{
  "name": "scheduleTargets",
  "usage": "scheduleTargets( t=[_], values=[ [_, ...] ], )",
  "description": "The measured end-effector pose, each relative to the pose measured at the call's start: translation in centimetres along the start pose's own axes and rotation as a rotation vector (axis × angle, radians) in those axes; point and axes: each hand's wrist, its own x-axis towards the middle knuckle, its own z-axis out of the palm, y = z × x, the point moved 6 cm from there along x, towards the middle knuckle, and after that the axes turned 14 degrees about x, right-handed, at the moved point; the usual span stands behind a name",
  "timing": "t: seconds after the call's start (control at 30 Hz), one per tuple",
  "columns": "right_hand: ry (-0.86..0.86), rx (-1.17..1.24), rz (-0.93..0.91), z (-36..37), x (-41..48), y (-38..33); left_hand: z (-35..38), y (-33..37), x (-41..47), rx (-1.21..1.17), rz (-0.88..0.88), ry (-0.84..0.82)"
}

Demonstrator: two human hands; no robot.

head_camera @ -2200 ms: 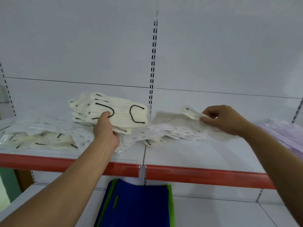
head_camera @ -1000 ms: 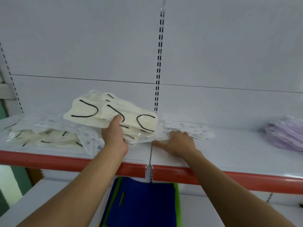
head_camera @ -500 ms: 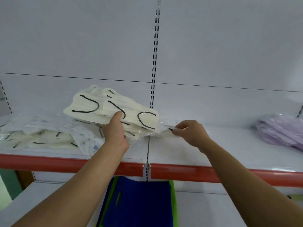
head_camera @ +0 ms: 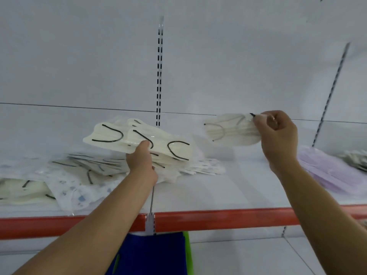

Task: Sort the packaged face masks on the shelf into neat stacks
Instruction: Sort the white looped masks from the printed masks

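the left hand (head_camera: pixel 142 163) gripped a fanned stack (head_camera: pixel 123 137) of cream masks with black ear loops, thumb on top, raised above the shelf (head_camera: pixel 218 191) just left of the upright (head_camera: pixel 159 76). the right hand (head_camera: pixel 278 135) pinched one packaged mask (head_camera: pixel 232 130) by its corner, held in the air further right — clear of the shelf. a loose pile (head_camera: pixel 69 175) lay on the shelf at left; purple masks (head_camera: pixel 327 171) lay at far right.
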Motion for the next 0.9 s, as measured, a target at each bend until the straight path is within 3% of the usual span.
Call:
scheduleTargets(
  t=[0.1, 0.2, 0.27, 0.37, 0.5, 0.73, 0.8, 0.9],
  values=[
    [-0.066, -0.085, -0.193, 0.5, -1.1, -0.2, 3.5, -1.7, -1.7, 0.081, -0.041, -0.182],
    [-0.405, -0.304, -0.315, 2.8, -2.9, 2.3, 7.8, -3.7, -4.4, 0.151, -0.078, -0.416],
    [-0.64, -0.384, -0.217, 3.1, -3.6, 5.0, 10.6, -5.3, -5.8, 0.206, -0.081, -0.588],
    [-0.821, -0.337, -0.109, 0.8, -2.9, 7.3, 13.6, -8.0, -6.2, 0.365, -0.074, -0.673],
    [-0.719, -0.279, -0.003, -4.3, 0.5, 9.9, 17.3, -11.8, -6.2, 0.414, -0.116, -0.575],
    [-0.744, -0.56, 0.13, -10.8, 4.0, 16.6, 24.9, -17.7, -7.0, 0.677, -0.152, -0.673],
    [-0.755, -0.598, 0.15, -11.8, 4.1, 17.9, 25.9, -18.5, -6.2, 0.771, -0.087, -0.661],
    [-0.789, -0.619, 0.142, -11.9, 3.5, 19.1, 26.8, -18.5, -4.6, 0.927, 0.151, -0.606]
  ],
)
